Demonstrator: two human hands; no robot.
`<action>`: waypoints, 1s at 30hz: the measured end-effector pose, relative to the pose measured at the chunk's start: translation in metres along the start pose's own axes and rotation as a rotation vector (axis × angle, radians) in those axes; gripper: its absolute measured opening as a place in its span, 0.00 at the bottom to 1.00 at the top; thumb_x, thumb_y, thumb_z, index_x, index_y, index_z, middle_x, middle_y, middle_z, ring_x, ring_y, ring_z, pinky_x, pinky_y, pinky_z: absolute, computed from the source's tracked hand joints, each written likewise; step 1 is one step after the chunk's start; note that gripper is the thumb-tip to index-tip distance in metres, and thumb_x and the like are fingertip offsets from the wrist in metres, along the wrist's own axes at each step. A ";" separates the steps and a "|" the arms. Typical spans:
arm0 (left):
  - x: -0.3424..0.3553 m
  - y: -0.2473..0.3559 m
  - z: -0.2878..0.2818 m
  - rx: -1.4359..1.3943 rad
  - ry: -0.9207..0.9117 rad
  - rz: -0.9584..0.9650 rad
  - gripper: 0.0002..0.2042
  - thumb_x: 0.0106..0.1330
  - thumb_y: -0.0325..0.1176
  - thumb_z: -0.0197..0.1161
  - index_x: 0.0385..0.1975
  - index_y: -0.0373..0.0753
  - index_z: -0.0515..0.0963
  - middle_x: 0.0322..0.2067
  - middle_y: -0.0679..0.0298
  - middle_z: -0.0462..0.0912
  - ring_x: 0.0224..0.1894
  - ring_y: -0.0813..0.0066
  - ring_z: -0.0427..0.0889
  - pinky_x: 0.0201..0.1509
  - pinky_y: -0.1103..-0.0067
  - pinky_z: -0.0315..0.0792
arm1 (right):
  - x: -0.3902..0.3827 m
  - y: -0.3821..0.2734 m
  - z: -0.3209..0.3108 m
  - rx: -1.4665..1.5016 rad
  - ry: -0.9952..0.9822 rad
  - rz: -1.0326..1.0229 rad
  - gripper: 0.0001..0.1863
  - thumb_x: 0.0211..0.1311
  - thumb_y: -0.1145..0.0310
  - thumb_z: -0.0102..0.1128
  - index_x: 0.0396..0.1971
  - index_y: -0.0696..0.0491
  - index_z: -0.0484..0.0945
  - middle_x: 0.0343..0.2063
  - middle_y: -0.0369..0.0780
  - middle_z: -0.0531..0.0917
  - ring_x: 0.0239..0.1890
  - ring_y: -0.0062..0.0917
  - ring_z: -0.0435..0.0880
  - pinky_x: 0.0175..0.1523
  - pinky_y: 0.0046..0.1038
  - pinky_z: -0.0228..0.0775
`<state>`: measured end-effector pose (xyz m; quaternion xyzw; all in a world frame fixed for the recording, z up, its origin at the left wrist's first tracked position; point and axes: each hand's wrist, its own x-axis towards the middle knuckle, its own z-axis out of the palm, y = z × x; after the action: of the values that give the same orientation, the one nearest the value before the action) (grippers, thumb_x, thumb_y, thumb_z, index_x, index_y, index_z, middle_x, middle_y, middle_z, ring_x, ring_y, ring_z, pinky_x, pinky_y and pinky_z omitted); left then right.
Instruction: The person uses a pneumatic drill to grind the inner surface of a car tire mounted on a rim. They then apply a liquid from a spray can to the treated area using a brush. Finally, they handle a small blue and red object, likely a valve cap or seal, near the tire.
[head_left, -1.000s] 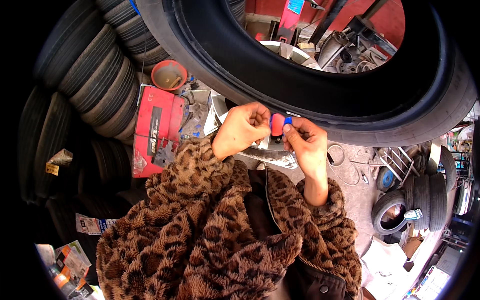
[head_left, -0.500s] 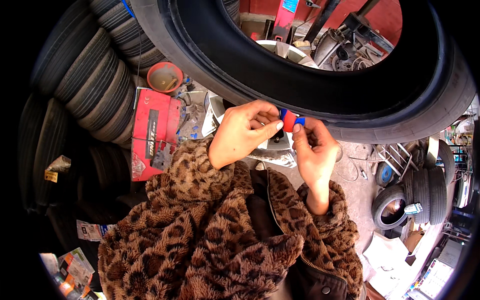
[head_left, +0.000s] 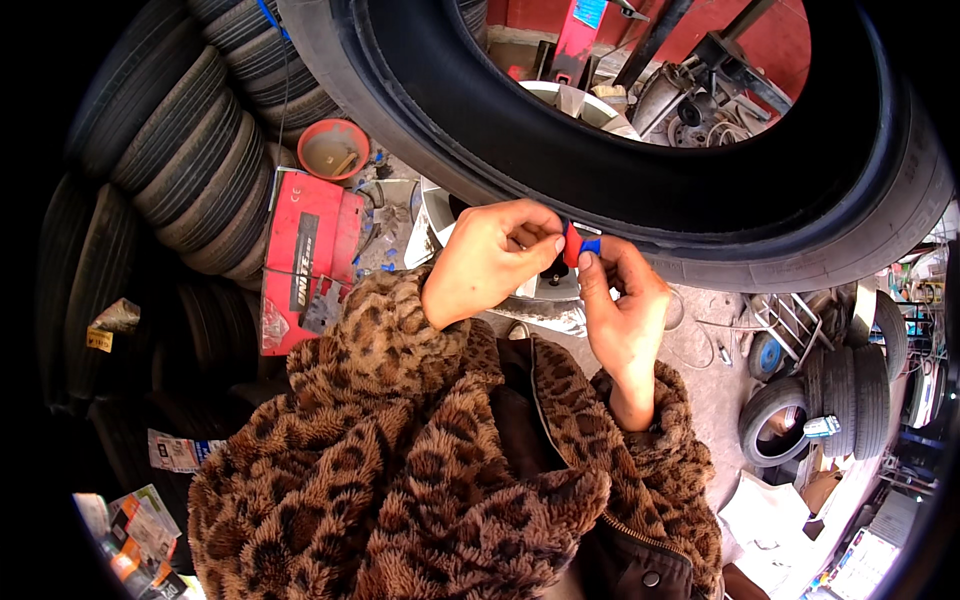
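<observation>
Both of my hands are raised in front of a large black tyre, near its lower rim. Between them is a small red tyre patch with blue film on its edges. My left hand pinches the patch's left edge between thumb and fingers. With thumb and index finger, my right hand pinches the blue film at its right edge. Fingertips partly cover the patch. Behind the hands, part of a silver alloy wheel shows beneath the tyre.
Stacked tyres fill the left side. A red machine cover and a red bowl stand beside them. More tyres stand at the right, near a blue-hubbed wheel. White sheeting lies lower right.
The patch and my right hand have shifted slightly left. Less of the red face shows now, as the patch has turned or bent between my fingers. Both pinches continue.
</observation>
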<state>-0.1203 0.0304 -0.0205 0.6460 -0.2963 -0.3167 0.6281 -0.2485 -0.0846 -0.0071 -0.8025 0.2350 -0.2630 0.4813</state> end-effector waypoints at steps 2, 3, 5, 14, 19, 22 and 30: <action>0.000 0.001 0.000 0.032 -0.013 0.004 0.07 0.64 0.26 0.65 0.37 0.30 0.79 0.27 0.67 0.82 0.28 0.89 0.76 0.30 0.86 0.72 | -0.001 -0.002 -0.001 -0.002 -0.007 0.005 0.05 0.61 0.76 0.62 0.36 0.59 0.80 0.27 0.43 0.84 0.27 0.24 0.84 0.34 0.25 0.74; 0.001 0.003 0.000 0.057 -0.028 0.001 0.06 0.65 0.25 0.64 0.37 0.30 0.78 0.28 0.69 0.80 0.28 0.91 0.74 0.29 0.88 0.70 | -0.001 -0.002 -0.001 -0.003 -0.011 0.008 0.05 0.60 0.76 0.62 0.36 0.59 0.80 0.27 0.43 0.84 0.27 0.24 0.84 0.34 0.25 0.74; 0.000 0.004 0.001 0.077 -0.038 0.026 0.04 0.65 0.24 0.63 0.36 0.31 0.77 0.28 0.72 0.78 0.27 0.93 0.72 0.28 0.90 0.67 | -0.001 -0.002 -0.002 0.004 -0.012 -0.009 0.06 0.61 0.76 0.62 0.37 0.60 0.80 0.26 0.41 0.83 0.26 0.22 0.83 0.33 0.24 0.73; 0.002 -0.002 0.013 0.053 0.103 0.153 0.04 0.57 0.19 0.62 0.29 0.31 0.73 0.23 0.71 0.74 0.24 0.91 0.72 0.24 0.87 0.67 | -0.003 0.010 -0.006 0.401 -0.008 0.151 0.08 0.65 0.73 0.62 0.39 0.62 0.80 0.22 0.33 0.80 0.22 0.11 0.74 0.27 0.16 0.66; -0.001 0.002 0.003 -0.162 0.056 0.005 0.04 0.64 0.21 0.58 0.36 0.31 0.73 0.29 0.66 0.79 0.31 0.84 0.79 0.36 0.84 0.73 | -0.001 0.014 -0.007 0.616 0.014 0.177 0.07 0.66 0.73 0.61 0.39 0.62 0.80 0.21 0.34 0.80 0.20 0.12 0.75 0.25 0.15 0.65; 0.001 0.001 -0.001 -0.244 0.028 0.065 0.05 0.68 0.25 0.57 0.39 0.31 0.72 0.30 0.61 0.81 0.33 0.78 0.81 0.39 0.81 0.76 | 0.002 0.016 -0.011 0.641 0.009 0.178 0.07 0.66 0.73 0.61 0.39 0.62 0.80 0.21 0.35 0.80 0.20 0.13 0.76 0.25 0.16 0.65; -0.002 0.002 -0.003 -0.389 -0.024 -0.008 0.12 0.71 0.34 0.58 0.45 0.30 0.72 0.35 0.58 0.80 0.36 0.72 0.82 0.38 0.78 0.77 | 0.001 0.017 -0.010 0.633 0.015 0.193 0.07 0.66 0.73 0.61 0.38 0.62 0.80 0.21 0.35 0.80 0.20 0.13 0.76 0.25 0.16 0.65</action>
<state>-0.1191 0.0333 -0.0185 0.5098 -0.2342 -0.3784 0.7362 -0.2565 -0.0996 -0.0183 -0.5849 0.2202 -0.2821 0.7279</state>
